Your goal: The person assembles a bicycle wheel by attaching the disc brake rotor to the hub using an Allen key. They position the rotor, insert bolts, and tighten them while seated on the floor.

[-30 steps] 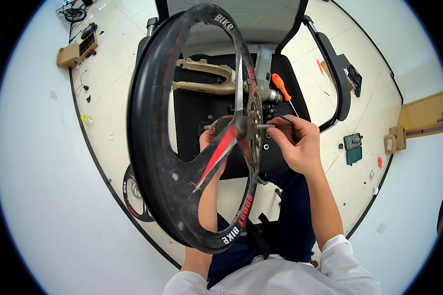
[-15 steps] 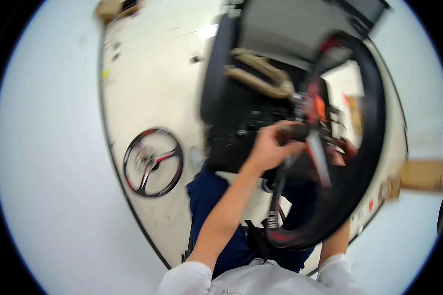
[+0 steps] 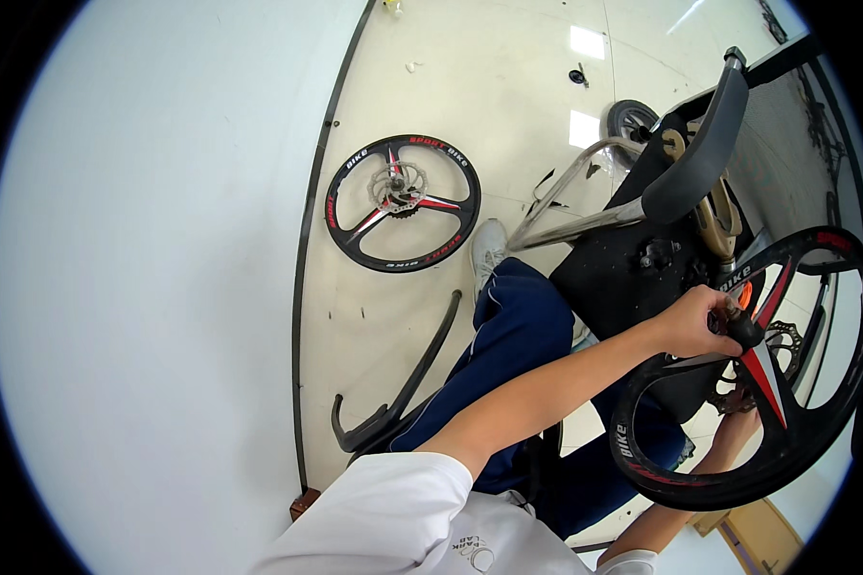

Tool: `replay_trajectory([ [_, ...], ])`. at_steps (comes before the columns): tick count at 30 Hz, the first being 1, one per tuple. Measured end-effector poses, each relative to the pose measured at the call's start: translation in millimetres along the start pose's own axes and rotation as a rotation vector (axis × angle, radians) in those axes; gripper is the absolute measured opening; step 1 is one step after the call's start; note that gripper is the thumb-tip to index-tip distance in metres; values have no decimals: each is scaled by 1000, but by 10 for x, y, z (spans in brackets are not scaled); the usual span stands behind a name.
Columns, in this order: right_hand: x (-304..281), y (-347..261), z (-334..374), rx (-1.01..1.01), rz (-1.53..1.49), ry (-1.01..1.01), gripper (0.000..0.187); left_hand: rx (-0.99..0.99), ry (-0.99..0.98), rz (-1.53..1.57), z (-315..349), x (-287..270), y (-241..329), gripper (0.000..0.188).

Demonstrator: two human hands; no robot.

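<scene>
A black three-spoke bicycle wheel (image 3: 635,470) with red and white markings is held up at the right, tilted. My left hand (image 3: 695,321) is closed on the axle end at its dark hub (image 3: 744,331). Across the wheel, my right hand (image 3: 738,424) holds it near the hub, beside the disc brake rotor (image 3: 786,347); its fingers are mostly hidden by rotor and spokes. A tan bicycle fork (image 3: 714,222) lies on the black chair seat (image 3: 594,278) just beyond my left hand. Small dark parts (image 3: 658,254) rest on that seat too.
Another three-spoke wheel (image 3: 470,222) with a rotor lies flat on the pale floor at the left. The chair's armrest (image 3: 705,153) and metal frame (image 3: 571,228) stand ahead. A dark curved armrest (image 3: 422,374) is left of my leg, and a cardboard box (image 3: 762,537) is at lower right.
My view has turned, so the floor wheel sits higher and the held wheel farther right. The held wheel was blurred by motion before and is sharper now. Both hands stay at its hub.
</scene>
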State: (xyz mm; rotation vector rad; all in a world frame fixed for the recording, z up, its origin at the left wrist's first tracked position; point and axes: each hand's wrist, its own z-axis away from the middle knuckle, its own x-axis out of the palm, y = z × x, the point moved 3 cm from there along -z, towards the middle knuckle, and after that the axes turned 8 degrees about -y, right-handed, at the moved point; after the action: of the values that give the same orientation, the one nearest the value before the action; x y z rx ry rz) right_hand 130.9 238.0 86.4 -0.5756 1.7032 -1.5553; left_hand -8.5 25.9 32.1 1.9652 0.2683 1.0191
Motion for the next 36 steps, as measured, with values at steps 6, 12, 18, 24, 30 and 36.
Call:
replay_trajectory([
  [6,-149,80,-7,21,-29,30,15,19,-8,-32,-25,-1,-22,44],
  [12,-215,145,-15,22,-45,53,18,-40,-12,-50,-35,12,-37,46],
  [18,-291,248,4,38,-66,86,20,-44,-21,-30,-41,32,-32,44],
  [24,-348,318,10,43,-79,107,23,-58,-49,-44,-51,49,-39,49],
  [30,-369,334,-5,31,-83,121,26,-63,-40,-34,-61,62,-79,51],
  [36,-316,314,-50,31,-88,115,29,-89,20,-127,9,33,68,48],
])
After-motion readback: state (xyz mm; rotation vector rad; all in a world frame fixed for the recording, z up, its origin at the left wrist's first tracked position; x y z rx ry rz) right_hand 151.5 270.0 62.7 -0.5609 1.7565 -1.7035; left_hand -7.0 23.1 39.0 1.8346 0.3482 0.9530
